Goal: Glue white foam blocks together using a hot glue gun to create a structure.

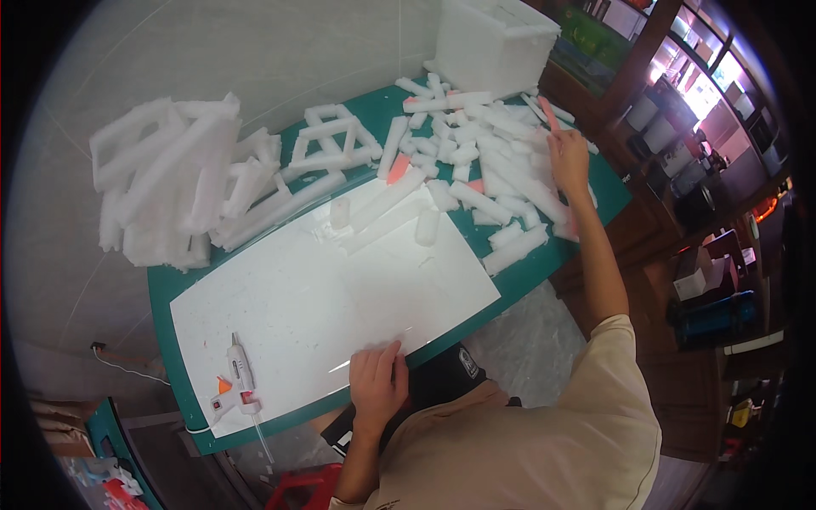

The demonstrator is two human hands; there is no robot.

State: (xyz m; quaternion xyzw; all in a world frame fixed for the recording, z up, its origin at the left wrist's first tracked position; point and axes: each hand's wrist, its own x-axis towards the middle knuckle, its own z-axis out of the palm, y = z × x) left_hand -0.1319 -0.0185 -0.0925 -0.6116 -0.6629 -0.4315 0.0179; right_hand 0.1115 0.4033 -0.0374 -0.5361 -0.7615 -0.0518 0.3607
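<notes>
At the back right, my right hand (568, 160) reaches over a pile of white foam strips (501, 161). Its fingers are closed around the near end of a pink foam strip (549, 114). My left hand (379, 381) lies flat on the near edge of a white board (297, 289), fingers stretched out and holding nothing. On that board, beyond the left hand, are a long foam strip (389, 200) and two short foam pieces, one of them a stubby block (427, 227). A white glue gun (241, 374) with an orange trigger lies at the board's left end.
Frames built from foam strips (166, 174) are stacked at the left back, with a smaller open foam frame (336, 140) beside them. A large white foam box (493, 47) stands at the far corner of the green table (510, 285). A red stool (306, 489) is below the near edge.
</notes>
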